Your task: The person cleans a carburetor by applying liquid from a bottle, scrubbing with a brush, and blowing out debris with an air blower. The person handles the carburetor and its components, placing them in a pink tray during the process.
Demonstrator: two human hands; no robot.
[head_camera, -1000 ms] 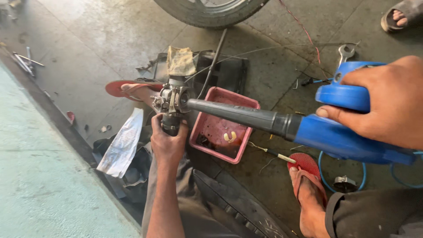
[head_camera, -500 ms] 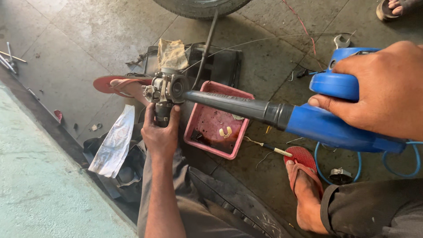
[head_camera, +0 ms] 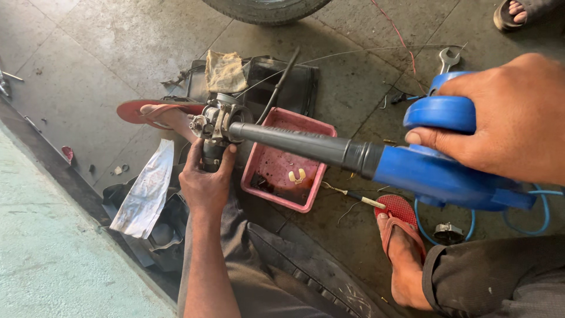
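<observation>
Still gripping the small grey metal engine part in left hand, right hand keeping the blue plastic blower's black nozzle pressed against it, same as before.

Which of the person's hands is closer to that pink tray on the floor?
The left hand, gripping the metal carburetor, sits just beside the pink tray's left edge. The right hand holds the blue blower well off to the tray's right.

A pink tray, tan rag, spanner and tyre lie on the concrete floor.
</observation>
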